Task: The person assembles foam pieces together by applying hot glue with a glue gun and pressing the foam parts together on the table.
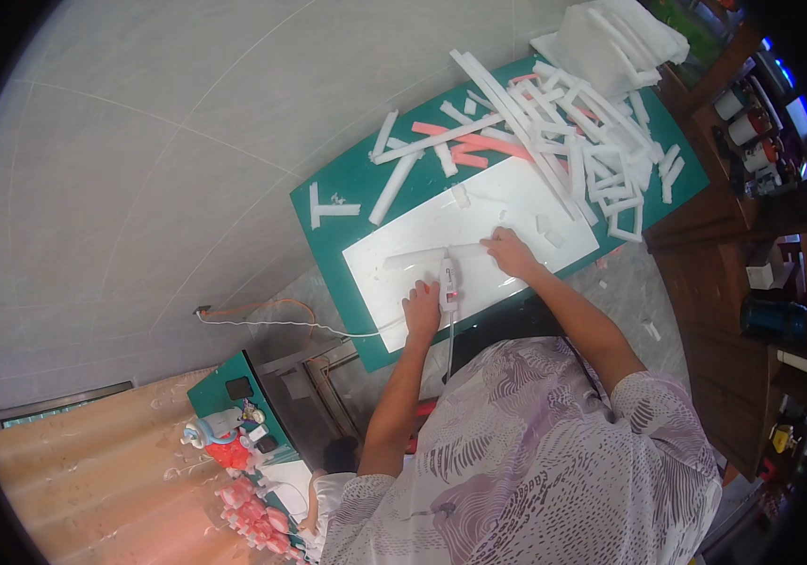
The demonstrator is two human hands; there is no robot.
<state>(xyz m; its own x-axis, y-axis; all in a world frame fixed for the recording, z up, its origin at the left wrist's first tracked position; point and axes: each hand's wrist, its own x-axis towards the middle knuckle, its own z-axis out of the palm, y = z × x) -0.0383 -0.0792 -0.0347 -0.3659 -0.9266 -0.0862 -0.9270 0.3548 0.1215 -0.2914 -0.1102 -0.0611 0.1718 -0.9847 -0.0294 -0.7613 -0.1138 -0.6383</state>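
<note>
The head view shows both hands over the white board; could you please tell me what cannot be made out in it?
All in the head view:
The right end of the foam strip: hidden by the right hand.
Whether the glue gun touches the strip: too small to tell.
Lower pieces in the foam pile: covered by those on top.
Most of the other person with the white sleeve: hidden by the patterned shirt.

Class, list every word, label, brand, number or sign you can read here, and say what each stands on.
None can be read.
White glue gun in the left hand: small dark marks on its body, too small to read.
Red-and-white containers at the right: too blurred to read.
White foam strip under the right hand: no lettering shows.
</note>
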